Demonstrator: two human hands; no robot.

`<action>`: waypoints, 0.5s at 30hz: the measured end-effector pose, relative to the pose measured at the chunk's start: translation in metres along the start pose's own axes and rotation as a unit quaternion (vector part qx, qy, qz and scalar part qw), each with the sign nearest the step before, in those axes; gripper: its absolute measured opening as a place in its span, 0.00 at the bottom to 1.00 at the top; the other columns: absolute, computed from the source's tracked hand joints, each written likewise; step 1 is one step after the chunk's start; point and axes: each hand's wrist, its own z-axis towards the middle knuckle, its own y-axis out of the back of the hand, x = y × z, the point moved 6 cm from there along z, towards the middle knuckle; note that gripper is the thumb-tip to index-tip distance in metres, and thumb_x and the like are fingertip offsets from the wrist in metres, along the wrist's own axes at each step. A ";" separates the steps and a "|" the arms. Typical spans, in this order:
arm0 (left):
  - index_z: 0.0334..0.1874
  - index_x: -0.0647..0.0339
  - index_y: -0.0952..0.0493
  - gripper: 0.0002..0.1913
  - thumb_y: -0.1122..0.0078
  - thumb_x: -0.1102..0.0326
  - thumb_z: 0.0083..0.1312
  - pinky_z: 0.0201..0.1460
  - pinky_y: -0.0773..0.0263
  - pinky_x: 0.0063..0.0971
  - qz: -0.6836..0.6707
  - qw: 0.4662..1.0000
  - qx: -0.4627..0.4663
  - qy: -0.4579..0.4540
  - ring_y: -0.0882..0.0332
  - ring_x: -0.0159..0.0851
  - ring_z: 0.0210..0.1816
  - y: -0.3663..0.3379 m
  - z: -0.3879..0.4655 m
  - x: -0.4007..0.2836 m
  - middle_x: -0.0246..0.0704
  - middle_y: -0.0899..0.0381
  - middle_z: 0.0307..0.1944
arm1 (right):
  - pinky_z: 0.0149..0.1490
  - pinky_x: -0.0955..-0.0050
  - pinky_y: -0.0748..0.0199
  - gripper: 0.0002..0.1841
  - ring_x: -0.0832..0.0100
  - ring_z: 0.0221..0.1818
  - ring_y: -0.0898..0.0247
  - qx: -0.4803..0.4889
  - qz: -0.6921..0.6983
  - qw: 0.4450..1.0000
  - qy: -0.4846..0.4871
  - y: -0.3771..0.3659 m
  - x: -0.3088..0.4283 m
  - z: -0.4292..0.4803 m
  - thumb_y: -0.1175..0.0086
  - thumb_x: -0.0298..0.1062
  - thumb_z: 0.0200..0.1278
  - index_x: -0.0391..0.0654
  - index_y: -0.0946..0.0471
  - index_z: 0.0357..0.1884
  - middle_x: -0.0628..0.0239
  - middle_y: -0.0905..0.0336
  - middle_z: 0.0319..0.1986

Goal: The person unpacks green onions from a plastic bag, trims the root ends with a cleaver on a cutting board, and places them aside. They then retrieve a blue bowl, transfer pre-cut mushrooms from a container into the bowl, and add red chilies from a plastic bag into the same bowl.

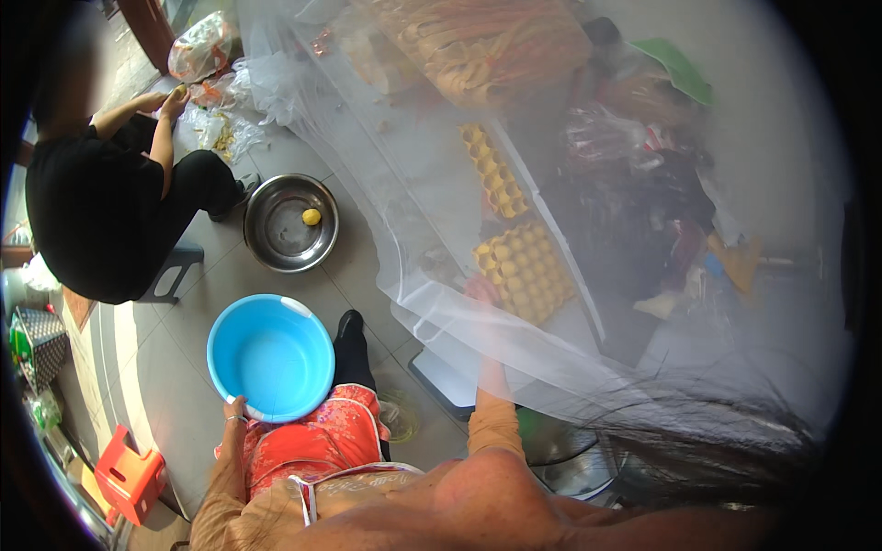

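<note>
My left hand (236, 408) grips the near rim of a blue plastic basin (272, 355), which is tilted towards me by my lap; its inside shows nothing but blue plastic. My right hand (484, 289) reaches under a sheer white curtain (420, 303) and is at the left edge of a yellow egg tray (527, 272). The veil blurs its fingers, so I cannot tell whether they grip the tray. Another yellow egg tray (493, 169) lies just beyond.
A seated person in black (103, 213) holds a small yellowish thing over plastic bags with peelings (224, 134). A steel basin (289, 255) on the tiled floor holds a peeled potato (311, 217). A red plastic stool (131, 475) stands at lower left.
</note>
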 end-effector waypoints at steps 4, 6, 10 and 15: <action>0.26 0.64 0.31 0.07 0.44 0.71 0.46 0.18 0.38 0.27 -0.085 0.996 0.008 -0.006 0.35 0.34 0.16 -0.004 0.012 0.003 0.31 0.32 0.18 | 0.54 0.70 0.32 0.18 0.68 0.45 0.30 -0.161 0.161 0.973 0.019 0.051 -0.077 -0.058 0.53 0.37 0.62 0.41 0.32 0.52 0.60 0.29 0.45; 0.28 0.63 0.31 0.08 0.44 0.71 0.47 0.19 0.35 0.28 -0.129 0.992 0.000 0.018 0.33 0.34 0.20 -0.005 0.014 0.005 0.32 0.31 0.21 | 0.52 0.69 0.31 0.17 0.68 0.44 0.30 -0.198 0.146 0.969 -0.027 0.078 -0.118 -0.073 0.53 0.37 0.61 0.42 0.31 0.50 0.61 0.29 0.45; 0.33 0.63 0.31 0.10 0.44 0.71 0.48 0.23 0.31 0.29 -0.195 0.980 0.000 0.042 0.30 0.35 0.23 0.006 0.005 0.001 0.32 0.30 0.26 | 0.47 0.61 0.29 0.18 0.64 0.42 0.29 -0.321 0.129 0.932 -0.109 0.122 -0.171 -0.112 0.51 0.38 0.57 0.44 0.32 0.49 0.59 0.29 0.44; 0.37 0.63 0.32 0.12 0.45 0.71 0.50 0.30 0.24 0.31 -0.254 0.962 0.094 0.023 0.27 0.38 0.32 0.045 -0.011 -0.009 0.34 0.28 0.32 | 0.43 0.54 0.26 0.19 0.57 0.42 0.28 -0.387 0.138 0.904 -0.113 0.122 -0.193 -0.197 0.51 0.38 0.56 0.43 0.33 0.49 0.56 0.30 0.42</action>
